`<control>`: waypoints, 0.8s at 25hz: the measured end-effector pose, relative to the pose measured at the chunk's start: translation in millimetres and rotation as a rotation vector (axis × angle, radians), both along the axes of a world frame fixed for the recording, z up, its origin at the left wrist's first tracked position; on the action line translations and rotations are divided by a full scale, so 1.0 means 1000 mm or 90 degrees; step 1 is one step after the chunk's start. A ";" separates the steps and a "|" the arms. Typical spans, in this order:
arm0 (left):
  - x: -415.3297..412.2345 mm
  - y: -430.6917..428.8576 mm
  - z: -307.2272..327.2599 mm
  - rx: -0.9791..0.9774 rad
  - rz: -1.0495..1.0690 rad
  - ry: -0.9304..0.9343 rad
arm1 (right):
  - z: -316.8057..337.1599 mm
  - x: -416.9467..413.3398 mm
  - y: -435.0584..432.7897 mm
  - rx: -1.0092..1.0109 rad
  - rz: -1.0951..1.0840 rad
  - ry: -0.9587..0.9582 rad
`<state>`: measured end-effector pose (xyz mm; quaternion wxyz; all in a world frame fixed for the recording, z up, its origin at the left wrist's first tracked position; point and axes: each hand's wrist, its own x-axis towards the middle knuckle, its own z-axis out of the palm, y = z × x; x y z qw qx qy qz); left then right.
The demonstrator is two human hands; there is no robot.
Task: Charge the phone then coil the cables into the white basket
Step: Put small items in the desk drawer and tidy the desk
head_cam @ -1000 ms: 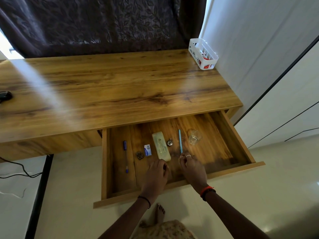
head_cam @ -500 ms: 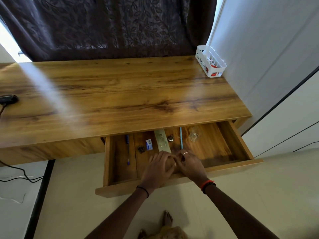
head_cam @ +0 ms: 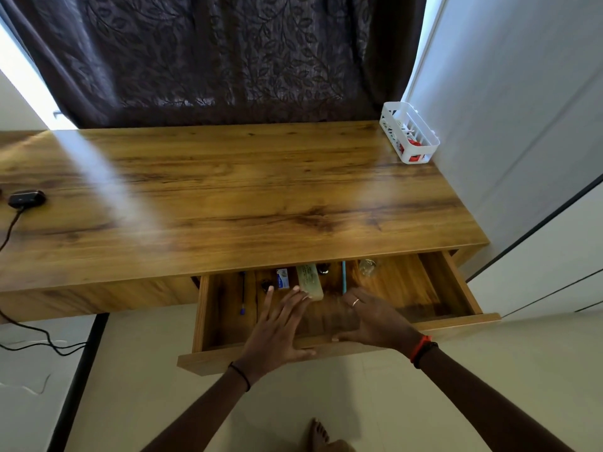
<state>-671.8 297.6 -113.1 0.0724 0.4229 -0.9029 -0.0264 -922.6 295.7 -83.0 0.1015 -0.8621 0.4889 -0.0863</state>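
— Where are the hands?
— Over the open wooden drawer [head_cam: 463,288] at 6 o'clock, its back hidden under the bench [head_cam: 261,190]. The left hand [head_cam: 277,324] lies spread, fingertips at a pale green oblong case [head_cam: 310,282]; the right hand [head_cam: 368,318] is splayed, holding nothing.
— The basket?
— The white slotted plastic basket [head_cam: 414,156] stands at 1 o'clock, red contents unclear. At 9 o'clock, a small black device [head_cam: 26,198]; its black cable [head_cam: 9,230] runs out of frame.

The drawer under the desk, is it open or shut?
Open partway: the drawer juts out from the desk, its contents partly under the top.
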 end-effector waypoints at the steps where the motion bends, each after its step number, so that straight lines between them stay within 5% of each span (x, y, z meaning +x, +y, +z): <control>1: -0.001 0.001 -0.001 -0.006 0.010 -0.005 | -0.001 0.000 -0.002 -0.008 0.043 0.051; 4: -0.001 -0.002 0.001 -0.029 0.046 -0.004 | -0.014 -0.005 -0.006 -0.093 0.135 0.150; 8: -0.007 -0.014 0.013 -0.024 0.126 -0.002 | -0.024 -0.001 -0.007 -0.151 0.047 0.187; 12: -0.011 -0.032 0.017 -0.005 0.203 -0.015 | -0.020 0.010 -0.014 -0.078 -0.114 0.274; 20: -0.020 -0.068 0.021 -0.005 0.257 -0.035 | 0.009 0.028 -0.047 0.011 -0.227 0.251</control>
